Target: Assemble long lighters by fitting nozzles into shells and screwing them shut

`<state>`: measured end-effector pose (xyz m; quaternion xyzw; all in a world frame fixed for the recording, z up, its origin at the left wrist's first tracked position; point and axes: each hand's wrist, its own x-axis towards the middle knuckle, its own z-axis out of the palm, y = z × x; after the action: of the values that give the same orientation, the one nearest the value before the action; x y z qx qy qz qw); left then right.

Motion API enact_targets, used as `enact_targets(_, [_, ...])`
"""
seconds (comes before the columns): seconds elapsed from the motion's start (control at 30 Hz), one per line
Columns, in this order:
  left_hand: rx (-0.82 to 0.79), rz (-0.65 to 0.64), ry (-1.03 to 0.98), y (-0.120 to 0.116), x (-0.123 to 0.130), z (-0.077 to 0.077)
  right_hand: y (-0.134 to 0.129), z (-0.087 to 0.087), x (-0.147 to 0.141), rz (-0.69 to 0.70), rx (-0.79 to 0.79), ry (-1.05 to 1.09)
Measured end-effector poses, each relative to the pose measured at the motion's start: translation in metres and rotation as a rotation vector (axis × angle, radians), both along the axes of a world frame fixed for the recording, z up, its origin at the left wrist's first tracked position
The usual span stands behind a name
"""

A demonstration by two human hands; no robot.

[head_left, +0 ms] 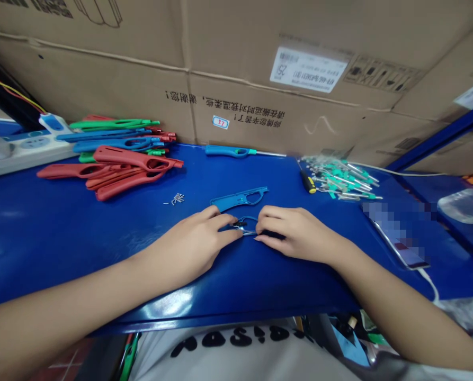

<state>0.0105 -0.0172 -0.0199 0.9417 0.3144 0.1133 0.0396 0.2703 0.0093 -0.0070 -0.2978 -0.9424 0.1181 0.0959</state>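
A blue plastic piece (247,218) with a thin curved edge sits low over the table, between both hands, with a shiny metal part (249,233) and something small and black beside it. The left hand (192,235) pinches its left side between thumb and fingers; the right hand (300,233) grips the other end with bent fingertips. These fingers hide much of its shape.

Just beyond lies a flat blue half-shell (230,202) with an oval opening. To its left are slim metallic pins (177,198) in a loose cluster, then smooth red shells (119,186) heaped before green and blue ones, near a white power strip (29,145). Farther back rests a blue handle (226,151) with a metal rod. Rightward are a yellow-and-black tool (308,182), a tangle of teal-and-metal parts (345,177) and a plugged-in phone (399,238).

The glossy blue tabletop (81,243) reflects light; creased, printed cardboard (236,53) walls its far edge.
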Motion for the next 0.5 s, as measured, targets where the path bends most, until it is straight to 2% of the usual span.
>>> enact_targets(0.2, [0.029,0.003,-0.006,-0.0007,-0.0003,-0.0014,0.0038,0.0003,0.0013,0.045,-0.132,0.034])
enact_targets(0.37, [0.048,0.008,-0.03,-0.001,0.001,-0.002,0.0045,0.0015,0.0028,0.003,-0.134,0.039])
enact_targets(0.5, [0.058,0.009,-0.086,-0.0005,0.0025,-0.0011,0.0031,0.001,0.0028,0.031,-0.148,0.084])
